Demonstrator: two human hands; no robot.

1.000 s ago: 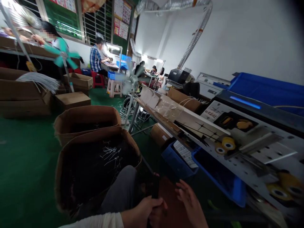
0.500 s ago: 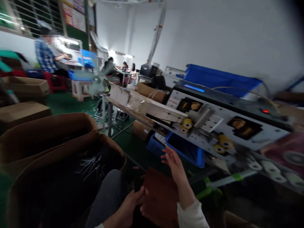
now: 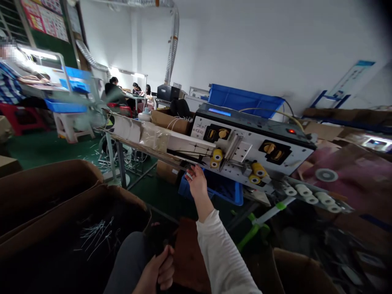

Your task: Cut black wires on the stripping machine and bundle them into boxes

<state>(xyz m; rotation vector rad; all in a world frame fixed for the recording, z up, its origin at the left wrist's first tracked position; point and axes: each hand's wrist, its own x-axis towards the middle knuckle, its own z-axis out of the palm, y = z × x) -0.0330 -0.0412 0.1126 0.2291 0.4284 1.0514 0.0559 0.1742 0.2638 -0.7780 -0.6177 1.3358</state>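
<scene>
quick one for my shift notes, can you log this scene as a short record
place: workshop with a green floor
left hand: gripping a dark object, too dark to tell what it is
right hand: raised in front of a machine with yellow rollers, above a blue crate
nearby: cardboard box holding white wires
others: person in a plaid shirt seated at a bench, more people at a far table

Machine panel (image 3: 251, 149): painted metal, matt. Crate (image 3: 241, 100): glossy blue plastic. Box (image 3: 45, 183): rough cardboard. Sleeve (image 3: 222, 257): white cloth.
</scene>
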